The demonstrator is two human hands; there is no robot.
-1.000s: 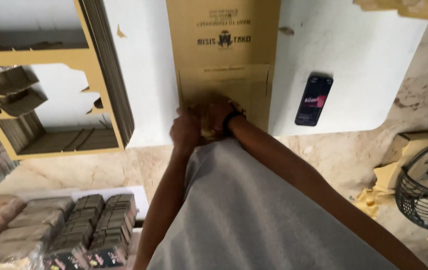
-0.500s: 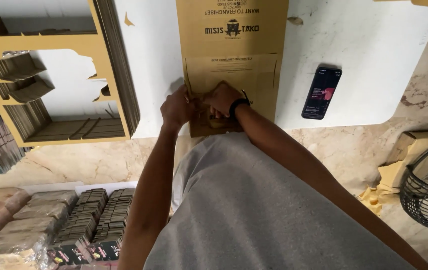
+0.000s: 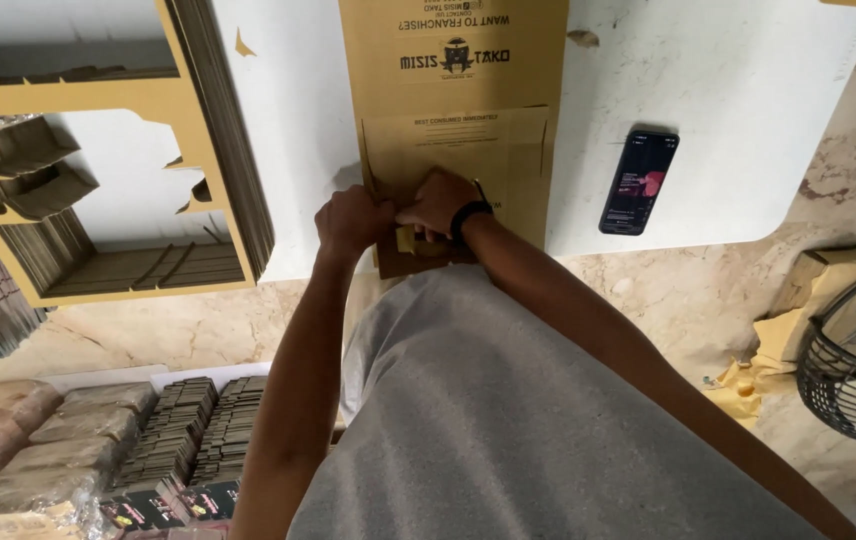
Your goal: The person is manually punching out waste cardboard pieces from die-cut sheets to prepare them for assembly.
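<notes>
The printed brown cardboard sheet (image 3: 453,120) lies flat on the white table (image 3: 748,110), its near edge at the table's front. I see my left hand (image 3: 351,222) curled closed on that near left edge, and my right hand (image 3: 435,203), black band at the wrist, bent beside it, fingers pinching the same folded corner. A dark phone (image 3: 639,181) rests right of the sheet; stacked cardboard cut-outs (image 3: 218,150) sit well left

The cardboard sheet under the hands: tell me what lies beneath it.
The cardboard sheet lies on a white table, which shows on both sides of it. Its near edge overhangs the marble floor. Whatever is between sheet and table is covered.
</notes>
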